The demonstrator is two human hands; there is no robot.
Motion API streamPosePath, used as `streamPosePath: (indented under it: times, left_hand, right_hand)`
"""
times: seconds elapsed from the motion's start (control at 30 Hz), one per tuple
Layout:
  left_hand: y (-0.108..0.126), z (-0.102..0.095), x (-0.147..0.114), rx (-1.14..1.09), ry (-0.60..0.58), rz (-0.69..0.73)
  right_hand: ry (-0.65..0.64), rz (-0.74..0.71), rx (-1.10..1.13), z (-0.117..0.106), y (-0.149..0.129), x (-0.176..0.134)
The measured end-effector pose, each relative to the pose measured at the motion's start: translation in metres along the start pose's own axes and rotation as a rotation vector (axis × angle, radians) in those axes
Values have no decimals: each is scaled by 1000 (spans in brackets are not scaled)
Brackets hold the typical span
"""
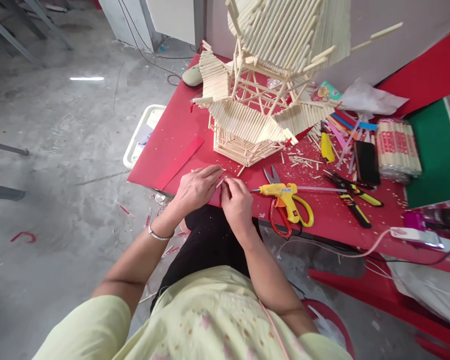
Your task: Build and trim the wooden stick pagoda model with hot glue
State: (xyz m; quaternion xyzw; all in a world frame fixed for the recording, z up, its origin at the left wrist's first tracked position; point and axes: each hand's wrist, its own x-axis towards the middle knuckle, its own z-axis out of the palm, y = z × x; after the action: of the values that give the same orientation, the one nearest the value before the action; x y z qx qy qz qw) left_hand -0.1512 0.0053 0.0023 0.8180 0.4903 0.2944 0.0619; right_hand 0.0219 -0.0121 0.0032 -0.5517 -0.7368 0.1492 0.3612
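At the front edge of the red table, my left hand [198, 190] lies with its fingers stretched out side by side, pointing right; its thumb is hidden. Close beside it, my right hand [238, 202] has thumb and fingers pinched together on a small pale strip [220, 183]. The strip sits between both hands, too small to make out further. Beyond them stands a tiered model building made of wooden sticks [247, 120]. A yellow glue gun [281, 191] with a clear glue stick in its back lies right of my right hand, over red-and-yellow-handled scissors [306, 212].
On the red table [165, 145] lie pliers [354, 207], a black phone [366, 162], a yellow-handled tool [326, 146], a wrapped chopstick pack [397, 147] and stick scraps. A power strip [416, 234] with cables runs along the right edge. A white tray [132, 150] sits lower left.
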Motion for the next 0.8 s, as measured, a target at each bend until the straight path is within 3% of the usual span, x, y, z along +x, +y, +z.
streamPosePath:
  times: [0.33,0.57,0.8]
  left_hand:
    - [2,0,-2,-4,117,-56]
    - [-8,-1,3,-323,211,-122]
    - [-10,0,5,-318,228,-164]
  right_hand:
    - [8,-17,61,-4,1,-4]
    - [55,22,84,-9,-2,4]
    - [-53,78,32,3,2,26]
